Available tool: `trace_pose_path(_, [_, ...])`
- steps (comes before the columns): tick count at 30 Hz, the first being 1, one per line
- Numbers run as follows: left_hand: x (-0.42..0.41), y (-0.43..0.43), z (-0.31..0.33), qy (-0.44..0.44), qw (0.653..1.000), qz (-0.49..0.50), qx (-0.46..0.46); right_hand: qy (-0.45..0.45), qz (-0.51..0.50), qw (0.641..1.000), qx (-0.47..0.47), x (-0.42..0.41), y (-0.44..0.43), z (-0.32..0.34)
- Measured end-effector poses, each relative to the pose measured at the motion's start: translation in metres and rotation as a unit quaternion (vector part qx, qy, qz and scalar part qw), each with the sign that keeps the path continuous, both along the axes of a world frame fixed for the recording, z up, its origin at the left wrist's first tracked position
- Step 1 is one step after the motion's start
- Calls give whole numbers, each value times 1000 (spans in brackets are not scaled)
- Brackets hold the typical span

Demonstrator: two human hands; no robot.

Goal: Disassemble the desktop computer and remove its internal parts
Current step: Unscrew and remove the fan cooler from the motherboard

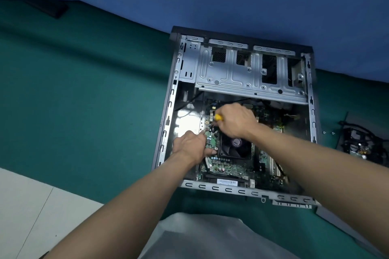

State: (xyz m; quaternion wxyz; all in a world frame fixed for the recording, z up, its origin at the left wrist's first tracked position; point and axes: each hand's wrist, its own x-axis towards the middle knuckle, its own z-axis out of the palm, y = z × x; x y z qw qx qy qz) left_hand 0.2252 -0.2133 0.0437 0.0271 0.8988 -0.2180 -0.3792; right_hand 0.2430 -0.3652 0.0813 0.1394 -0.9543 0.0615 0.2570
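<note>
The left hand is nearest, inside the open computer case. Its fingers are curled onto the left edge of the motherboard and its thumb lies along the board just beside the CPU fan. That looks like a bracing hold, meant to keep the board from shifting under tool pressure. Whether it pinches the edge or only bears down on it cannot be told.

Just beyond and to the right of it, the right hand is closed round a screwdriver. Only the yellow handle shows past the knuckles; the shaft and tip are hidden below the fist. The hand is held above the board's upper left area, probably so the tip stands straight in a mounting screw there.

The motherboard is green and crowded with capacitors and sockets. It lies flat on the case floor under both hands, with the black fan in its frame just below the right wrist. It appears seated, so I judge its removal is not yet done.

Beyond the right hand, the bare metal drive cage spans the case with its bays empty. Well off to the right of that hand, a removed part with cables lies on the green mat
</note>
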Motion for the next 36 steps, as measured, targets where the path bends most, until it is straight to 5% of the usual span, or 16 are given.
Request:
trace_pose_path(4, [1,0,-3,-6,1000,0,1,-73,48,996,9,-37,-4,10])
trace_pose_path(9, [1,1,-1,-7,1000,8,-6,41,123,986,-103,-74,-14,14])
trace_pose_path(15, [-7,-1,5,6,999,28,-28,-16,95,986,-138,-81,-20,6])
trace_pose_path(22, [-7,0,12,71,984,130,-95,-116,-92,987,59,-84,-28,54])
trace_pose_path(27, [-13,-16,20,55,996,13,-65,-194,-209,948,140,-104,-44,107])
trace_pose_path(36, [-35,-77,25,196,980,-46,10,-253,-403,879,32,-172,-144,115])
